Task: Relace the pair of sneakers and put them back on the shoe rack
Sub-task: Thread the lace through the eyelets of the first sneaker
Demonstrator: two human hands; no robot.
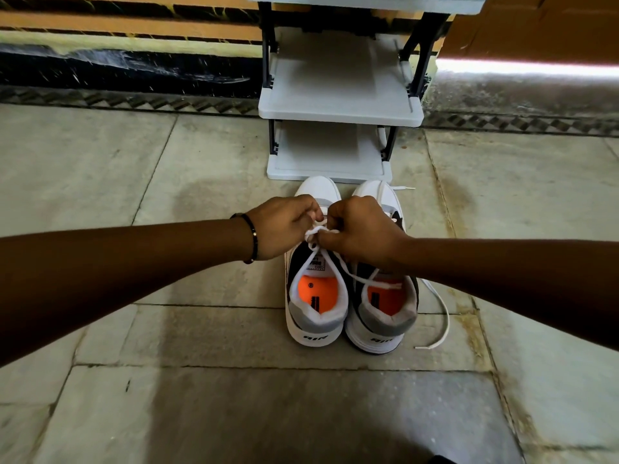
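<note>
Two white, grey and black sneakers with orange insoles stand side by side on the floor, heels toward me. Over the left sneaker (316,309), my left hand (284,226) and my right hand (361,229) meet, both pinching its white lace (316,231) above the tongue. One strand of that lace runs down and right across the right sneaker (382,316). The right sneaker's own lace (440,316) trails loose on the floor to its right. The hands hide the eyelets and upper tongue of both shoes.
A grey shoe rack (340,113) with dark posts stands just beyond the sneakers' toes, its two visible shelves bare. Stone floor tiles surround the shoes. A dark-painted wall base (127,72) runs behind the rack.
</note>
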